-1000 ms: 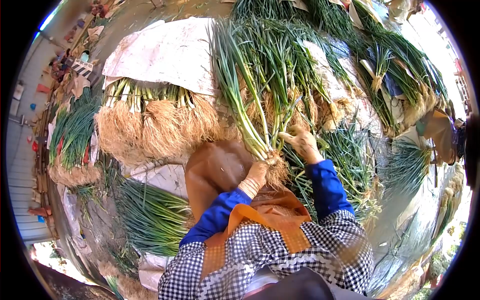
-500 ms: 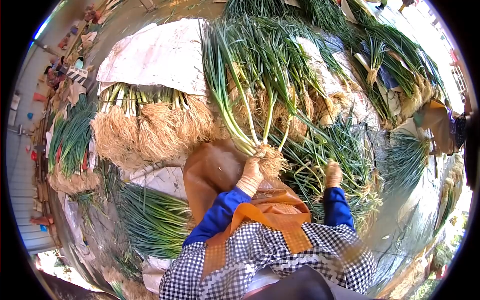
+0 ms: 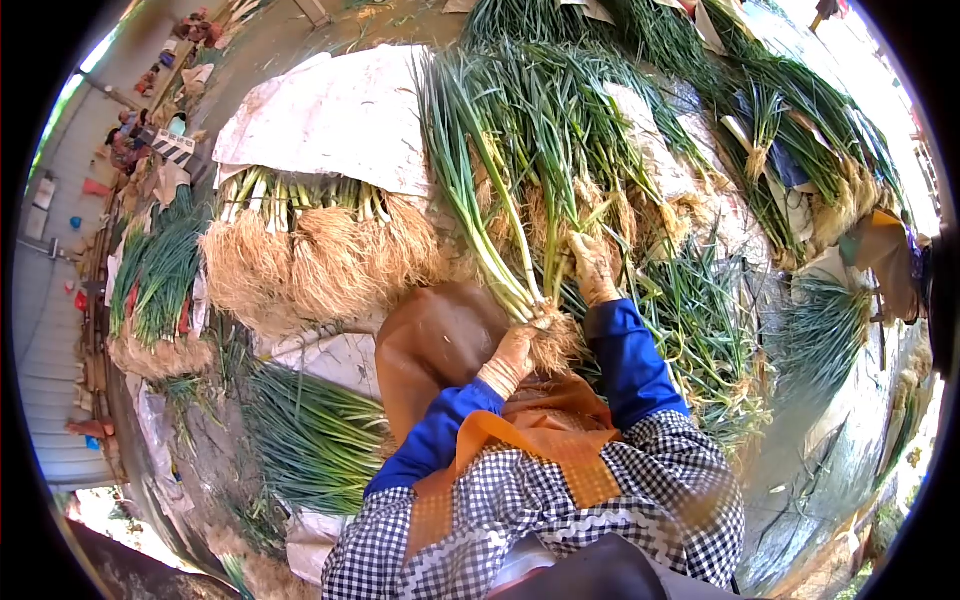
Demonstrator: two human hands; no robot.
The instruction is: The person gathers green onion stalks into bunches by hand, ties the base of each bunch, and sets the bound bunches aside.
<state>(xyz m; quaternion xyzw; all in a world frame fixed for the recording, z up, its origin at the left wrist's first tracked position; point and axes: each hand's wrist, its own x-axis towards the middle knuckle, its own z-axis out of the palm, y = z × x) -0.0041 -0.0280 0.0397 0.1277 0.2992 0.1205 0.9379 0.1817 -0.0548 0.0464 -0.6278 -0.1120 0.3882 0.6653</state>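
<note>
My left hand (image 3: 512, 360) is closed around the lower stalks of a small bunch of green onions (image 3: 512, 262), just above its tangled tan roots (image 3: 558, 345). The long green leaves of the bunch point away from me. Beside its right-hand stalks is my right hand (image 3: 595, 272), with fingers curled together at a pale leaf or stalk. What exactly lies between those fingers is hidden. Below and to the right of this hand lies a loose heap of green onions (image 3: 700, 320).
Bundled green onions with thick roots (image 3: 325, 255) lie ahead on the left, partly under a white sheet (image 3: 325, 120). Another pile of green onions (image 3: 310, 435) is at my left side. More bundles (image 3: 800, 150) lie at the far right. A brown apron (image 3: 435, 330) covers my knee.
My right hand has moved from the loose heap on the right up and left to the bunch's stalks. My left hand still grips the bunch. The view has shifted slightly.
</note>
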